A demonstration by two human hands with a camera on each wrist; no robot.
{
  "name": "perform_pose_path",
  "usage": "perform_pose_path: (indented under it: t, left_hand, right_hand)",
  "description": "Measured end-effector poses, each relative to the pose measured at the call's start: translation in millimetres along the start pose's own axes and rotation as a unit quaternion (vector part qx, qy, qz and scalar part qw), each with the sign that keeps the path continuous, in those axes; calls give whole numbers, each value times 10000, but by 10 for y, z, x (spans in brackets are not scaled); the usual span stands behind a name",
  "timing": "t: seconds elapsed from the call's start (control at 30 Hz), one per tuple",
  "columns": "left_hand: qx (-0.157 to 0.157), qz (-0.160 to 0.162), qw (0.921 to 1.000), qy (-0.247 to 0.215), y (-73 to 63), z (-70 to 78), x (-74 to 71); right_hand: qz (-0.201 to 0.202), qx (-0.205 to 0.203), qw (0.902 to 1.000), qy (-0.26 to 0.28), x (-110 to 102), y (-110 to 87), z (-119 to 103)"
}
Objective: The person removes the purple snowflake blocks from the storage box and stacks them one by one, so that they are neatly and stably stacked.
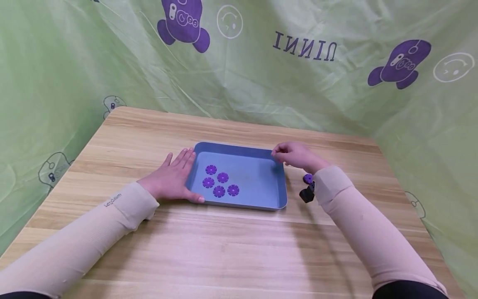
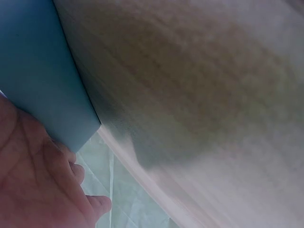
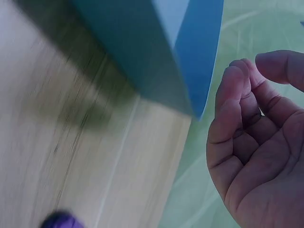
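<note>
My left hand [image 1: 174, 178] lies against the left end of the blue rectangular tray [image 1: 257, 187], its fingers straight along the side and the thumb at the near corner — it grasps nothing, only supports. I think this pressure should be gentle and even, so that the tray does not slide on the desk [image 1: 224, 253]. My right hand [image 1: 296, 155] is at the far right corner, fingers loosely bent, thumb apart from them; I see nothing grasped there. Whether it touches the rim, I cannot tell. Five purple notched discs [image 1: 219, 191] lie flat inside the tray, in its left half, near each other but separate — a bump could mix them. Outside, to the right, a purple piece [image 1: 308, 179] and a black piece [image 1: 307, 195] appear close by my right sleeve [image 1: 336, 189]. I judge the forearm had better stay high there, because the cloth could push them.
</note>
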State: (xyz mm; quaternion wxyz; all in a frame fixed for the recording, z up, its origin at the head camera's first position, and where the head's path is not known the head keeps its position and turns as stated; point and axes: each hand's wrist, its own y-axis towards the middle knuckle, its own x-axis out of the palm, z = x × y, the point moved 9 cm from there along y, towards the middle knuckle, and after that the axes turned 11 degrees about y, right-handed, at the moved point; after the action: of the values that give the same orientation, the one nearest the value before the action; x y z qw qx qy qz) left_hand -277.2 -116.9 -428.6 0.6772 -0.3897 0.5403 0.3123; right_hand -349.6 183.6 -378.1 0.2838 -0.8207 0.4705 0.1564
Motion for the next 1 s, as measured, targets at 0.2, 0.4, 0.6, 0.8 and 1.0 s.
perform_pose_path:
  t: [0.2,0.4,0.6,0.8,1.0]
  left_hand:
    - [-22,-5,10000,-28,1,-10,5]
    - [-22,21,10000,-87,1,-5,-9]
    - [-21,22,9999,-102,-2,-2,-23]
    - [-13,19,9999,-112,-10,1,-32]
    - [-12,9,9998,-176,-14,9,-36]
  right_hand:
    - [-327,-90,9993,-181,302,104,-197]
    - [-649,-254,9968,-393,589,159,-326]
    - [-909,-454,9911,-866,811,191,-405]
    - [-1087,-245,9853,-1293,976,196,-446]
    - [-1285,-207,9755,-1773,1116,215,-494]
